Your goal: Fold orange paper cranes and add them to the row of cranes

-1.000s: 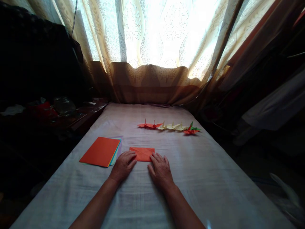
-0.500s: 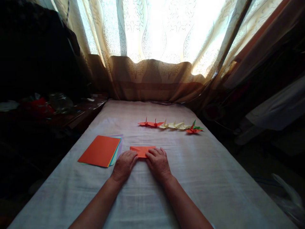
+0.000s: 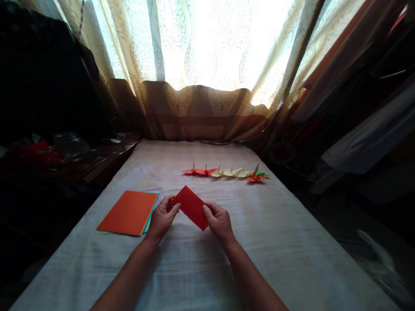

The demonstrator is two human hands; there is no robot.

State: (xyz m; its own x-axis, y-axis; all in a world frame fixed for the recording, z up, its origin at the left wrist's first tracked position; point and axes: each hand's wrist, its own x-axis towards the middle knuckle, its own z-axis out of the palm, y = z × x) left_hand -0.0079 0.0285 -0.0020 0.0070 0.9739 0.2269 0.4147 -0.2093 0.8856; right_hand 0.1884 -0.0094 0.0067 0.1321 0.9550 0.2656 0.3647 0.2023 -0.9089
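A folded red-orange origami paper is held up and tilted between my two hands, a little above the sheet-covered bed. My left hand pinches its left corner between thumb and fingers. On the opposite side, my right hand grips the right edge with the thumb in front and the fingers behind. Left of my left hand lies a stack of coloured paper, orange on top, with yellow, blue and purple edges showing. Beyond my hands stands a row of folded paper cranes in orange, pale yellow and green.
A pale sheet covers the bed under everything. Backlit curtains hang at the far end. On the left, a dark side table carries a glass jar. Clothes hang in shadow at the right.
Both hands have lifted the paper off the sheet and tilted it. It lay flat under my fingers before. The camera view has shifted slightly.
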